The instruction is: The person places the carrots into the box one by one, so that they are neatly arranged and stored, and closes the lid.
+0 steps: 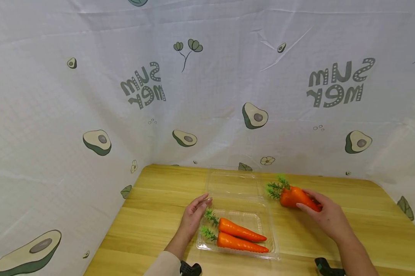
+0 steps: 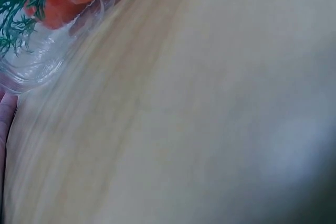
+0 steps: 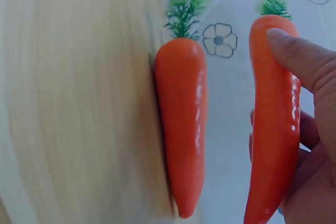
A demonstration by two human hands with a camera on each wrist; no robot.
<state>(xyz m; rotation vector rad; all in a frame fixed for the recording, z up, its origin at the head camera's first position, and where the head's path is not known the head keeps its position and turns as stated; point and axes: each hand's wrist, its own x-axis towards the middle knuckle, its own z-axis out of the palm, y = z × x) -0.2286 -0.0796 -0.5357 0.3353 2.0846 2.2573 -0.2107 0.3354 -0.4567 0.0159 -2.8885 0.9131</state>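
Note:
My right hand (image 1: 326,216) grips an orange carrot (image 3: 275,114) with a green leafy top, the thumb lying along its thick end. Beside it, a second carrot (image 3: 181,114) lies on the wooden table, and the two overlap in the head view. My left hand (image 1: 193,216) holds the back left corner of a clear plastic container (image 1: 273,230), thumb and fingers at its rim. Two more carrots, an upper one (image 1: 242,229) and a lower one (image 1: 242,243), lie side by side in the container, leafy tops to the left. Its clear lid (image 1: 234,184) is folded back, flat on the table.
The wooden table (image 1: 149,214) reaches back to a pale curtain (image 1: 214,84) printed with avocados and lettering. That curtain also hangs along the left and right sides. Dark wrist-worn devices show at the bottom edge of the head view.

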